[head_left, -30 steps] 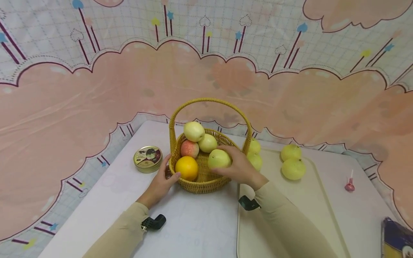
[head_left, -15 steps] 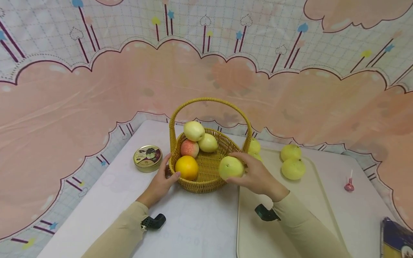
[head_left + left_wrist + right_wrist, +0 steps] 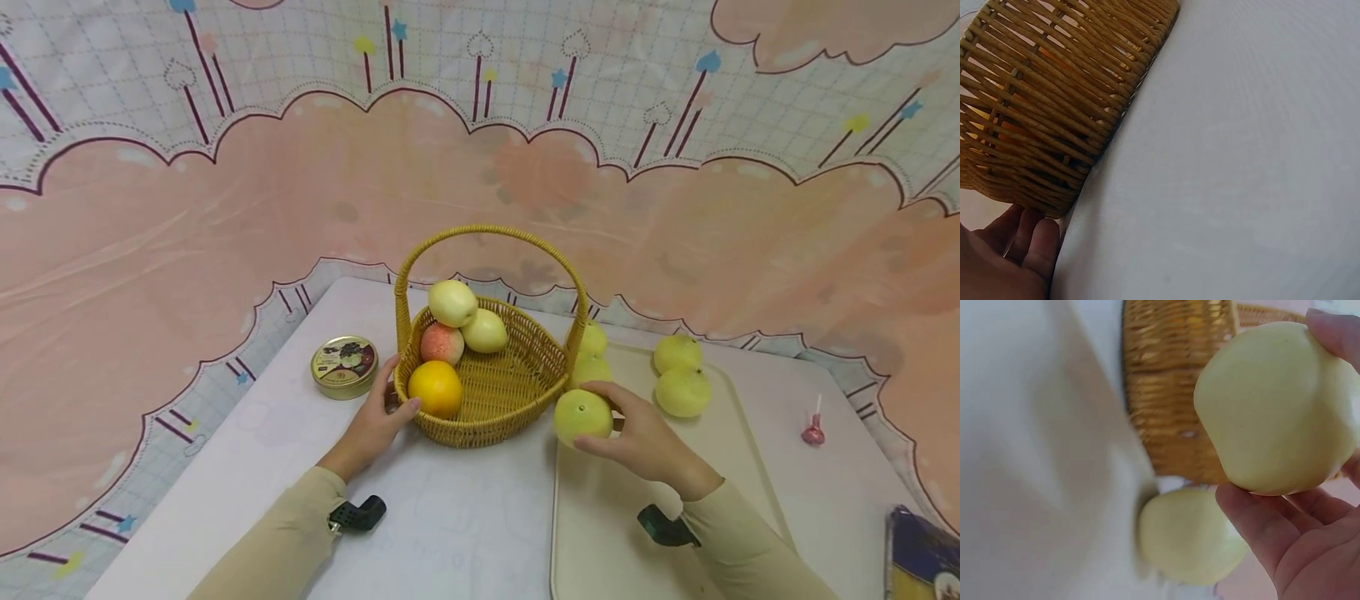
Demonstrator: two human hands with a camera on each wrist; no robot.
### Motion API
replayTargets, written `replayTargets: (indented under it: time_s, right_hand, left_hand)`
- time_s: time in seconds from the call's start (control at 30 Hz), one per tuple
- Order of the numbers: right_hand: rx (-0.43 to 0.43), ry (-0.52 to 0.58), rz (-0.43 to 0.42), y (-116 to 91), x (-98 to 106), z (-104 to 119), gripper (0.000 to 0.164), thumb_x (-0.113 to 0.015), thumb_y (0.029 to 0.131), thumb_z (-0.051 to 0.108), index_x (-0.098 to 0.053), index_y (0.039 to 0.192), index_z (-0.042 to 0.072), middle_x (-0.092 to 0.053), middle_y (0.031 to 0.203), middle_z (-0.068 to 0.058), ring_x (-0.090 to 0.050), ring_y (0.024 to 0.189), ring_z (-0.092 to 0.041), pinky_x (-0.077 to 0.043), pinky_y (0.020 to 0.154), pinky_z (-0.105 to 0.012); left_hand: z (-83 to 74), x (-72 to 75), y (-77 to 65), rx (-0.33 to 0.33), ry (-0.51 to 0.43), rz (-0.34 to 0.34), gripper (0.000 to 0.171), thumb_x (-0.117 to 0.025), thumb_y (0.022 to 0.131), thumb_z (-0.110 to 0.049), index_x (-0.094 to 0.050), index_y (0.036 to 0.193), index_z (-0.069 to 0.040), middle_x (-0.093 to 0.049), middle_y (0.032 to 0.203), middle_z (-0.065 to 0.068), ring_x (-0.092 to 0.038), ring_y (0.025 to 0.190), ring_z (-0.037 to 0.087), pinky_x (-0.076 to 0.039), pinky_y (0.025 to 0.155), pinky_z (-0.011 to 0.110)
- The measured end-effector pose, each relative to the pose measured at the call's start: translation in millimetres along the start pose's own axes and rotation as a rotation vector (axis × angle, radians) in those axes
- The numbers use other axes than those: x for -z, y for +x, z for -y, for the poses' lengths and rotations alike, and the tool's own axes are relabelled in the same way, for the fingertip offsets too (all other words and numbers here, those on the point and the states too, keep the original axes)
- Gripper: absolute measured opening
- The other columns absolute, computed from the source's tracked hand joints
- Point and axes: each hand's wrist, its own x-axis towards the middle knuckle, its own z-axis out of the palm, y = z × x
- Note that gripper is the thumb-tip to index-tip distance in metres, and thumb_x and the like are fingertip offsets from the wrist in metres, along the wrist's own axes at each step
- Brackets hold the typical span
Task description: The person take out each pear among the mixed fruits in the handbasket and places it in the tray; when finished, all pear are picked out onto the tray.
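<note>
A woven basket (image 3: 487, 433) with a tall handle stands on the table and holds an orange (image 3: 435, 390), a peach (image 3: 442, 343) and two pale yellow-green fruits (image 3: 484, 331). My left hand (image 3: 377, 425) grips its left side, thumb over the rim; the left wrist view shows the fingers (image 3: 1040, 247) against the wicker. My right hand (image 3: 645, 433) holds a green apple (image 3: 583, 418) above the tray's left edge, just outside the basket. In the right wrist view the apple (image 3: 1279, 412) sits between thumb and fingers, above another apple (image 3: 1188, 534).
A beige tray (image 3: 637, 533) lies right of the basket. Two green apples (image 3: 682, 392) sit at its back right, and two more (image 3: 592, 371) beside the basket. A round tin (image 3: 344, 367) stands at left, a lollipop (image 3: 813, 429) and a dark blue package (image 3: 922, 554) at right.
My right hand has carried the green apple from inside the basket rightward and toward me, past the rim to the tray's edge. The left hand keeps its place on the basket.
</note>
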Motion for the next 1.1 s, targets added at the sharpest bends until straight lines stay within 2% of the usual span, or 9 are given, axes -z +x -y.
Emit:
replayTargets:
  time_s: [0.23, 0.4, 0.63, 0.9, 1.1]
  right_hand:
    - [-0.028, -0.011, -0.026, -9.8, 1.3, -20.3, 0.062, -0.083, 0.084, 0.021, -0.056, 0.135, -0.001, -0.059, 0.132, -0.015, -0.059, 0.107, -0.026, -0.052, 0.087, -0.042]
    - [-0.076, -0.053, -0.033, -11.8, -0.1, -29.1, 0.065, -0.083, 0.083, 0.026, -0.055, 0.136, 0.001, -0.061, 0.13, -0.013, -0.058, 0.102, -0.025, -0.05, 0.082, -0.04]
    - [-0.151, 0.01, -0.005, -12.6, -3.8, -39.2, 0.068, -0.082, 0.084, 0.025, -0.051, 0.139, -0.002, -0.058, 0.131, -0.017, -0.06, 0.095, -0.024, -0.052, 0.078, -0.034]
    - [-0.171, 0.021, -0.025, -12.5, -7.2, -44.0, 0.066, -0.082, 0.084, 0.022, -0.051, 0.139, 0.0, -0.059, 0.129, -0.017, -0.062, 0.094, -0.024, -0.053, 0.079, -0.034]
    - [-0.149, 0.024, -0.037, -12.1, -7.2, -44.8, 0.066, -0.081, 0.086, 0.021, -0.05, 0.139, -0.002, -0.057, 0.132, -0.021, -0.063, 0.103, -0.03, -0.053, 0.085, -0.039]
  left_hand:
    - [1.4, 0.4, 0.3, 0.003, 0.007, -0.001, 0.078, -0.059, 0.102, -0.026, -0.008, 0.161, -0.019, -0.037, 0.149, 0.029, -0.044, 0.127, 0.039, -0.037, 0.106, 0.053]
    - [1.7, 0.2, 0.4, -0.005, 0.011, -0.008, 0.078, -0.059, 0.101, -0.025, -0.009, 0.161, -0.018, -0.038, 0.148, 0.029, -0.045, 0.126, 0.039, -0.037, 0.106, 0.052]
    - [-0.3, 0.0, -1.1, 0.003, 0.005, -0.006, 0.079, -0.059, 0.101, -0.027, -0.008, 0.161, -0.019, -0.037, 0.149, 0.029, -0.044, 0.127, 0.039, -0.036, 0.106, 0.053]
    - [-0.4, -0.7, -0.7, 0.001, 0.004, -0.008, 0.079, -0.06, 0.101, -0.026, -0.009, 0.161, -0.019, -0.037, 0.148, 0.029, -0.044, 0.126, 0.039, -0.037, 0.106, 0.052]
    - [-1.6, -0.6, -1.6, 0.008, 0.013, -0.013, 0.078, -0.06, 0.101, -0.027, -0.009, 0.161, -0.02, -0.038, 0.148, 0.028, -0.044, 0.127, 0.039, -0.036, 0.106, 0.053]
